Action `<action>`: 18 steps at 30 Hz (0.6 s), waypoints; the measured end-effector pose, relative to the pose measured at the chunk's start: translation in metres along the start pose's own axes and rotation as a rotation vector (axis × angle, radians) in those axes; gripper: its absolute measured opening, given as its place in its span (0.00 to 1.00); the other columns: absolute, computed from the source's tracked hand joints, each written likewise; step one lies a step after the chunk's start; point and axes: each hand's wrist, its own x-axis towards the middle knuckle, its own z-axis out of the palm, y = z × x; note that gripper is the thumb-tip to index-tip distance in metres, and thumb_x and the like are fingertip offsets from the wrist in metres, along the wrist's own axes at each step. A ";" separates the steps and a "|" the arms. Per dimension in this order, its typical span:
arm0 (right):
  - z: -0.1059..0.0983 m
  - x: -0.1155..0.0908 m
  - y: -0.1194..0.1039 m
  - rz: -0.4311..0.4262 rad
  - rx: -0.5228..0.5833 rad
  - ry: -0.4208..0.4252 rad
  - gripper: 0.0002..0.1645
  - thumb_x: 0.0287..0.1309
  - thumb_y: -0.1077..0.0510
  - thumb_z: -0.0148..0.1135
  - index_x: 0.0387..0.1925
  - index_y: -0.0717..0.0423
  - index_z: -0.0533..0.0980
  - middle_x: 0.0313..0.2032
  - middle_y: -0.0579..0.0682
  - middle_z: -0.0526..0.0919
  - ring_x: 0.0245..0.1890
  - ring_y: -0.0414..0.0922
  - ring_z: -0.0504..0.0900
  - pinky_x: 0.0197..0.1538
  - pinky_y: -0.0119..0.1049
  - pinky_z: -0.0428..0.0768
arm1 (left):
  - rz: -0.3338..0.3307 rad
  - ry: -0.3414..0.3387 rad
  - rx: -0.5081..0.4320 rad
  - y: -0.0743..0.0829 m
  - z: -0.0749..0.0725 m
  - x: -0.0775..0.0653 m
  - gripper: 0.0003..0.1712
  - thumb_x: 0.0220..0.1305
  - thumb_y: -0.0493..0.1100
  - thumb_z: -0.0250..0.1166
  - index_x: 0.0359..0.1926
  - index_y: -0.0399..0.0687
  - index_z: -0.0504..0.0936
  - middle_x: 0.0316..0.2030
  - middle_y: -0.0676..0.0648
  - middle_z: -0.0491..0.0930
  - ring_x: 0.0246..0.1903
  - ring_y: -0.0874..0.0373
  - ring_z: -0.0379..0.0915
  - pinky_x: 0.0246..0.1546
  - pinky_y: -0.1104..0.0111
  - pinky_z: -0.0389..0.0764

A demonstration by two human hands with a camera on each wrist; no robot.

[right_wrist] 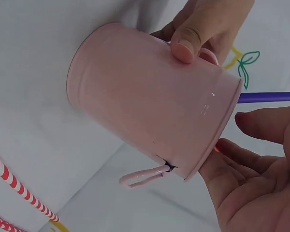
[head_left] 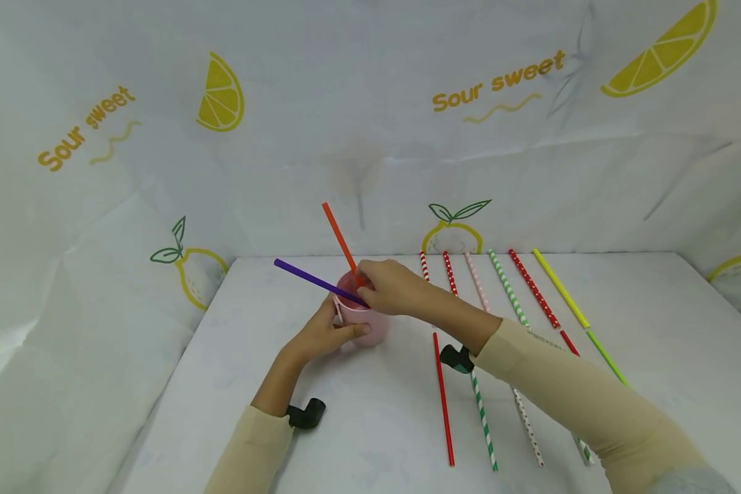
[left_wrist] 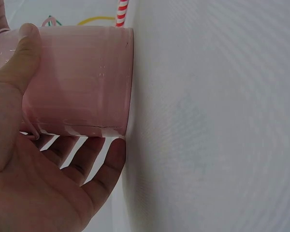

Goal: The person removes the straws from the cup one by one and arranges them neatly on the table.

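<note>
A small pink metal bucket (head_left: 379, 328) with loop-shaped side lugs stands upright on the table. My left hand (head_left: 324, 331) grips its side, with the thumb (left_wrist: 26, 55) across the wall and the fingers round the other side. An orange straw (head_left: 339, 237) and a purple straw (head_left: 305, 276) lean out of its mouth. My right hand (head_left: 392, 287) is over the rim, fingertips partly hidden by the bucket. From the right wrist, the thumb (right_wrist: 266, 125) and fingers of that hand look apart, with nothing visible between them. The purple straw (right_wrist: 268, 97) also shows there.
To the right, straws lie in two rows: a red straw (head_left: 443, 401), a green-striped straw (head_left: 484, 422), a yellow straw (head_left: 560, 288) and several others. My right forearm passes above some. A white cloth wall (head_left: 296, 185) with lemon prints rises behind the table (head_left: 222, 343).
</note>
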 end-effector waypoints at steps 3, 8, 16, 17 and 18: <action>0.005 0.010 -0.002 0.038 -0.034 -0.022 0.08 0.67 0.61 0.61 0.45 0.61 0.75 0.33 0.50 0.81 0.32 0.45 0.78 0.35 0.35 0.80 | 0.000 0.002 0.009 0.001 0.000 -0.001 0.54 0.62 0.47 0.73 0.79 0.61 0.47 0.72 0.56 0.57 0.71 0.58 0.54 0.69 0.46 0.59; 0.014 0.021 -0.003 0.059 -0.043 -0.036 0.06 0.65 0.64 0.62 0.39 0.58 0.72 0.31 0.49 0.79 0.32 0.45 0.77 0.35 0.34 0.79 | 0.001 0.005 0.027 0.001 0.000 -0.002 0.55 0.62 0.49 0.73 0.79 0.64 0.47 0.73 0.56 0.55 0.73 0.57 0.49 0.70 0.42 0.53; 0.021 0.026 -0.004 0.047 -0.042 -0.003 0.10 0.60 0.69 0.65 0.35 0.58 0.71 0.30 0.49 0.79 0.32 0.46 0.77 0.35 0.35 0.79 | 0.009 0.003 0.024 0.000 0.000 -0.001 0.53 0.62 0.49 0.73 0.77 0.67 0.48 0.72 0.56 0.56 0.73 0.55 0.48 0.67 0.40 0.58; 0.022 0.027 -0.004 0.041 -0.044 0.003 0.10 0.59 0.69 0.66 0.35 0.58 0.71 0.29 0.49 0.79 0.32 0.46 0.77 0.35 0.35 0.79 | 0.011 0.002 0.022 0.000 0.000 -0.001 0.52 0.62 0.49 0.73 0.77 0.67 0.49 0.72 0.56 0.57 0.72 0.55 0.48 0.68 0.40 0.57; 0.022 0.027 -0.004 0.037 -0.045 0.007 0.11 0.58 0.69 0.66 0.35 0.58 0.71 0.29 0.49 0.79 0.32 0.46 0.77 0.35 0.35 0.80 | 0.016 0.001 0.019 0.000 0.000 -0.001 0.51 0.61 0.48 0.73 0.77 0.66 0.50 0.71 0.56 0.58 0.72 0.55 0.49 0.68 0.40 0.57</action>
